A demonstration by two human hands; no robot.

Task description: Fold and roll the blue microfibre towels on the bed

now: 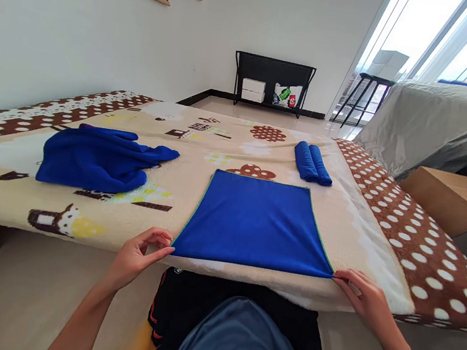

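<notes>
A blue cloth (pixel 257 222) with green edging lies flat and spread on the patterned blanket (pixel 195 193), near the bed's front edge. My left hand (pixel 140 254) pinches its near left corner between thumb and fingers. At the near right corner, my right hand (pixel 362 294) pinches the cloth in the same way. The near edge is straight between both hands. A crumpled heap of blue cloth (pixel 95 160) rests to the left. Two rolled blue cloths (pixel 313 163) lie side by side beyond the flat cloth, on the right.
Beyond the bed stands a black rack (pixel 274 70) against the wall. At right are a cardboard box (pixel 458 200), a plastic-covered item (pixel 447 125) and a black stool (pixel 366 95). Red and white hangings are on the left wall.
</notes>
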